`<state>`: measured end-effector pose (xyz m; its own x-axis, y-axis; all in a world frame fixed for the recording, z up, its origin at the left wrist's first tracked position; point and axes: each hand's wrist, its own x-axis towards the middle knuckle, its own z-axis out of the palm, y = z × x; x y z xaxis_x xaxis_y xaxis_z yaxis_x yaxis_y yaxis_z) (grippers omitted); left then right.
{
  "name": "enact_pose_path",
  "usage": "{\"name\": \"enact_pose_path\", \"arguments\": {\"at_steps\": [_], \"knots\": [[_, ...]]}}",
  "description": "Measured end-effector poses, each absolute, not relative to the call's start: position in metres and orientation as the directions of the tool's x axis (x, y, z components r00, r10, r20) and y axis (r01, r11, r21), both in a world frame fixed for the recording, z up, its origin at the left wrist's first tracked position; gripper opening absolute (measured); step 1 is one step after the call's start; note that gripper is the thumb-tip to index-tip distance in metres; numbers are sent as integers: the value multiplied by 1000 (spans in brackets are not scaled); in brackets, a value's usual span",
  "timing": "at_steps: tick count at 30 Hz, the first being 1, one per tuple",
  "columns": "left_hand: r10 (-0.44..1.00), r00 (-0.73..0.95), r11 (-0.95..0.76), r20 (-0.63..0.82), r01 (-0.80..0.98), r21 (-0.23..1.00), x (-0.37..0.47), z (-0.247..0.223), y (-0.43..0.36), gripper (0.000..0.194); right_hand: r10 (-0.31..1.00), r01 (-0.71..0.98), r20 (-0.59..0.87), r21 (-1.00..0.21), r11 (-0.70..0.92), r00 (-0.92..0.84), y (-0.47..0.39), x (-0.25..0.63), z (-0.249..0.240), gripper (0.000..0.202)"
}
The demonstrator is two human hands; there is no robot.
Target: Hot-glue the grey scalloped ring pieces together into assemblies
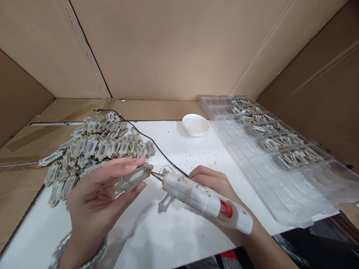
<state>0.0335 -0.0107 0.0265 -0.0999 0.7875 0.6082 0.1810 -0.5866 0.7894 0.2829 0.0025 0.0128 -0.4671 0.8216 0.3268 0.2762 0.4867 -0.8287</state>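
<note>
My left hand point(101, 194) pinches a grey ornate frame piece point(136, 177) between thumb and fingers, left of centre. My right hand point(213, 181) is wrapped round a white glue gun point(193, 194) with an orange-red part near its back; the gun hides some of the fingers. The gun's metal tip meets the right end of the held piece, or is very close to it. Under the gun's front lies another small frame piece point(166, 203) on the white board point(134, 239). A large heap of similar pieces point(103, 147) spreads behind my left hand.
A white bowl point(195, 125) sits behind the gun. Clear plastic compartment trays point(269, 183) run along the right, with metal-looking pieces point(298, 158) in several compartments. A black cord point(148, 137) crosses the board from the back left. Cardboard walls point(174, 48) enclose the back and sides.
</note>
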Motion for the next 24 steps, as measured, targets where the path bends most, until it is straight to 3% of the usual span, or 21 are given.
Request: {"name": "enact_pose_path", "arguments": {"at_steps": [13,24], "knots": [[793,-113,-573,599,196,796,37,28,-12,46,819,270,331,-829,490,-469,2,283,16,10],[763,-58,-618,644,226,753,32,28,-7,48,833,341,227,-834,434,-505,5,288,18,10]]}}
